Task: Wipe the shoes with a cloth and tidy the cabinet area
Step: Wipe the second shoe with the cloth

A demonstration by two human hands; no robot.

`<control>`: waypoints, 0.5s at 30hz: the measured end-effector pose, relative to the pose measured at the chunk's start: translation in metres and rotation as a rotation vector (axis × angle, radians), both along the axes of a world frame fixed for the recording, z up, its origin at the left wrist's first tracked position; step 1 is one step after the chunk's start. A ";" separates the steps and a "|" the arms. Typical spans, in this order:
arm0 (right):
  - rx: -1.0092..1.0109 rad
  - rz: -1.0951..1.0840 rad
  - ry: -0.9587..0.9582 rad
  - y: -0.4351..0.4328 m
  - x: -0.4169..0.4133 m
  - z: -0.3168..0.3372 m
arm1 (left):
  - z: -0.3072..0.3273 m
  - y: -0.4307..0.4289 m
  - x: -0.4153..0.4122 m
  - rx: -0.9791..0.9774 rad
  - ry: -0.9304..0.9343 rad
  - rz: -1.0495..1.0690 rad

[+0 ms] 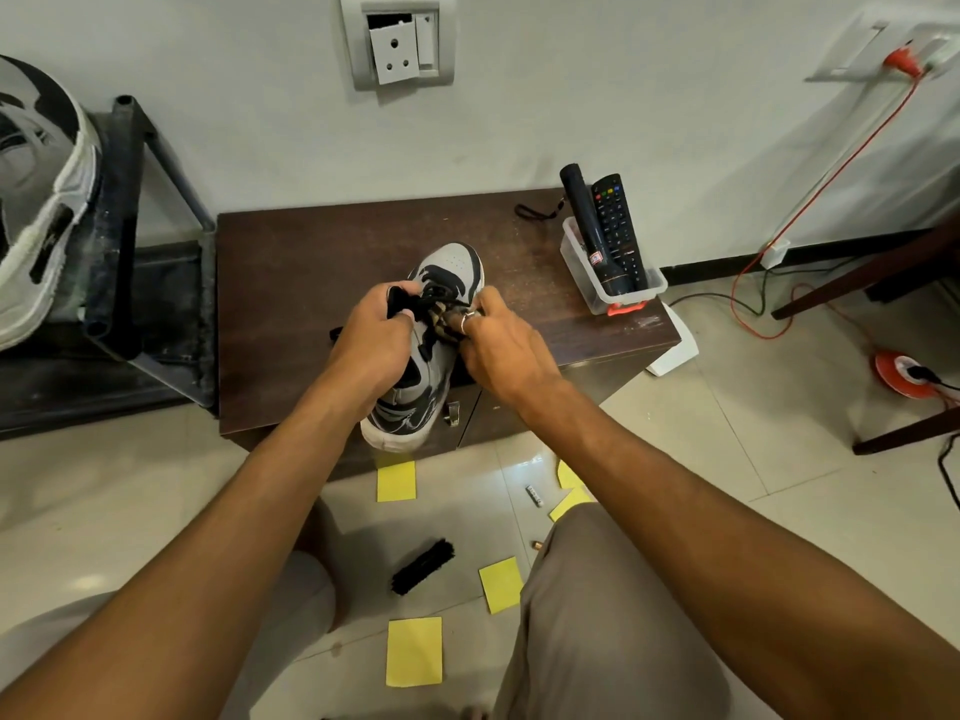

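Yellow paper squares (414, 652) dot the floor. Left hand (371, 337) grips the grey-and-black sneaker (434, 368); right hand (501, 353) pinches a brown stripy cloth (441, 317).

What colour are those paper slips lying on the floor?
The paper slips are yellow, clearest in the head view.

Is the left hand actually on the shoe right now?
Touching. The head view shows the left hand gripping the shoe by its black tongue, fingers curled round it, while the right hand pinches the cloth against the laces.
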State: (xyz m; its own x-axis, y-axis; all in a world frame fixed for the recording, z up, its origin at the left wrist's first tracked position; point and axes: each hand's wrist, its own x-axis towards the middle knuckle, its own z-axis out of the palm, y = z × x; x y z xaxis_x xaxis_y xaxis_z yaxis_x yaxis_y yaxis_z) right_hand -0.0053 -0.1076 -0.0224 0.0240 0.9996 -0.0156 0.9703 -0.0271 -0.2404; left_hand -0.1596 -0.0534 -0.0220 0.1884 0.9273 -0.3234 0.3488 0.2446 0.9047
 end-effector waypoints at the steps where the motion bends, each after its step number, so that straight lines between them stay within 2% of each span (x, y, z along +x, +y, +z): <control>1: 0.005 -0.026 -0.012 0.002 0.000 0.000 | 0.000 0.000 0.000 -0.005 0.000 -0.001; 4: 0.019 -0.126 0.086 0.006 -0.008 -0.003 | 0.001 -0.001 -0.002 -0.010 -0.014 -0.002; 7: -0.050 -0.259 0.416 0.010 -0.011 0.000 | 0.001 -0.003 -0.001 -0.011 -0.028 0.005; 11: -0.185 -0.202 0.732 -0.004 -0.018 0.019 | 0.002 -0.003 0.003 0.005 -0.004 0.035; 15: -0.251 -0.218 0.927 -0.027 -0.020 0.018 | 0.000 -0.003 0.003 0.017 -0.008 0.065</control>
